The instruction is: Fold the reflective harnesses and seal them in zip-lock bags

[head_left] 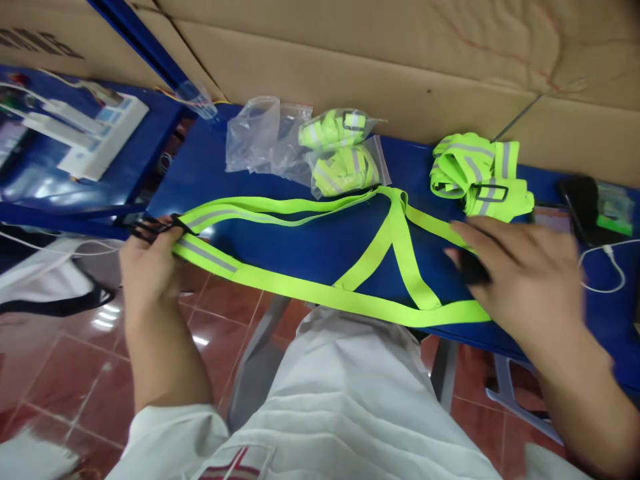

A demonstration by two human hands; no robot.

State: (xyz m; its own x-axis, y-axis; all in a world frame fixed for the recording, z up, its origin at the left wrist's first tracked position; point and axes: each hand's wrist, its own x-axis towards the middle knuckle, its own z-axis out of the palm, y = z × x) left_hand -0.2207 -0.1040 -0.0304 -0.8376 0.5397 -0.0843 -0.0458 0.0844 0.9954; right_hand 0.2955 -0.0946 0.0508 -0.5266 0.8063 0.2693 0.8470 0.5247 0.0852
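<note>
A neon yellow-green reflective strap harness (310, 290) with grey stripes stretches across the front of the blue table. At its left end my left hand (153, 267) is closed around the strap and a black plastic buckle (155, 228). My right hand (530, 280), smeared by motion, is at the right end, its fingers closed about a dark part, seemingly another buckle (474, 268). Between the hands two straps spread down from a joined point (395, 197) to the lower band. The strap ends inside my right hand are hidden.
Behind the harness lie clear plastic bags (260, 140) and two bagged harnesses (345, 167). A loose rolled harness (465, 167) sits to the right, near a black phone (580, 207) and a white cable (613, 267). A power strip (107, 137) lies on the left table.
</note>
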